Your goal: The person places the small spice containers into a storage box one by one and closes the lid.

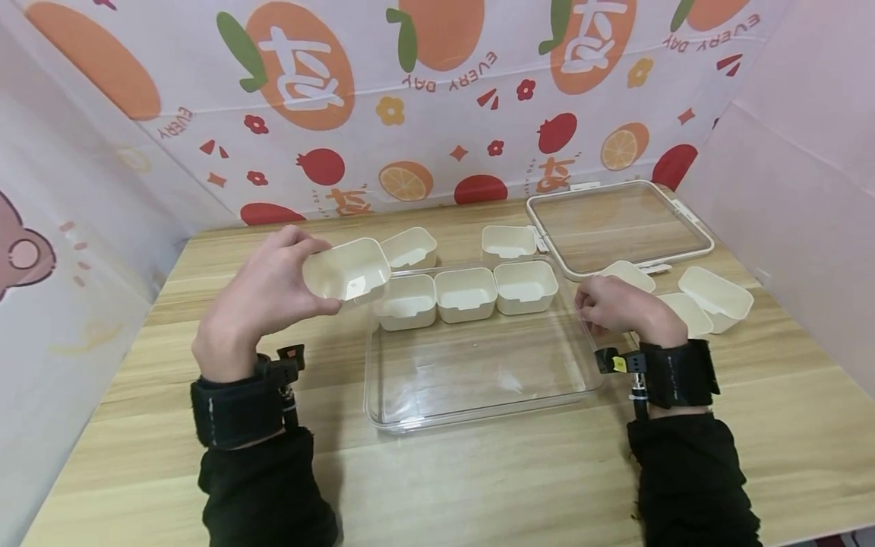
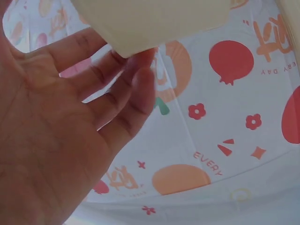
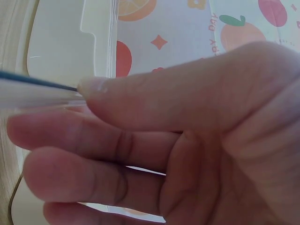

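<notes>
My left hand [image 1: 263, 292] pinches a small cream plastic bin [image 1: 349, 270], raised and tilted left of a large clear storage box [image 1: 478, 414]. In the left wrist view the fingers lie against the bin's lower edge [image 2: 159, 28]. Three similar bins [image 1: 466, 295] stand side by side along the back inside the clear box. On the box's right side, my right hand [image 1: 625, 308] grips the rim between thumb and fingers; the right wrist view shows the thin clear edge [image 3: 42, 91] in that pinch.
Behind the box stand two more cream bins, one at left [image 1: 410, 247] and one in the middle [image 1: 509, 241]. Several others [image 1: 716, 292] lie to the right of my right hand. A clear lid with a white frame [image 1: 618, 224] rests at the back right, by the patterned cloth [image 1: 437, 137].
</notes>
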Demonstrator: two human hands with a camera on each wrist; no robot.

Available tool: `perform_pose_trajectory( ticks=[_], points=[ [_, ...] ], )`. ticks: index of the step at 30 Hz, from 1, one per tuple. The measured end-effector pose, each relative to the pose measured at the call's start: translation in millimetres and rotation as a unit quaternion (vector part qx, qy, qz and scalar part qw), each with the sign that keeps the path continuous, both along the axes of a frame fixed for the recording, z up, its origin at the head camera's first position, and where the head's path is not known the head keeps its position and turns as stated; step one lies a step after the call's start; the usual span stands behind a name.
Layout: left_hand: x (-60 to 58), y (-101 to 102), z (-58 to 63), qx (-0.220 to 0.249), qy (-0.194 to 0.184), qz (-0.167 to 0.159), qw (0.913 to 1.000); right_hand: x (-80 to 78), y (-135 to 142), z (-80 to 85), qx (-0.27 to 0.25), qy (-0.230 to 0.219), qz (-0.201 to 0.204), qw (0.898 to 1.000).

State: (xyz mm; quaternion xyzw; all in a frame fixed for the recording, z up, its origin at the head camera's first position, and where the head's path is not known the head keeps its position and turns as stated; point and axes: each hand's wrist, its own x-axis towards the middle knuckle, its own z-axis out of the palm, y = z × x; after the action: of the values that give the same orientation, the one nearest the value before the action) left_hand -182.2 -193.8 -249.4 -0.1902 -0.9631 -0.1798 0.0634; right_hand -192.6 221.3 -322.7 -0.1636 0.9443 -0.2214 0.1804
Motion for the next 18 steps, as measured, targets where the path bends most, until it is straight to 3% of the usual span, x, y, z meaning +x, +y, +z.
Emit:
perform_pose_trajectory(
  ticks=[6, 18],
  points=[
    [3.1, 8.3, 2.1, -0.014, 0.003, -0.017, 0.9998, -1.3, 0.1, -0.2, 0.001, -0.001, 0.000, 1.000],
    [8.2, 27.2, 1.6, -0.034, -0.058, -0.030, 0.9973, -1.8, -0.5, -0.3, -0.001, -0.009, -0.003, 1.000]
  ],
)
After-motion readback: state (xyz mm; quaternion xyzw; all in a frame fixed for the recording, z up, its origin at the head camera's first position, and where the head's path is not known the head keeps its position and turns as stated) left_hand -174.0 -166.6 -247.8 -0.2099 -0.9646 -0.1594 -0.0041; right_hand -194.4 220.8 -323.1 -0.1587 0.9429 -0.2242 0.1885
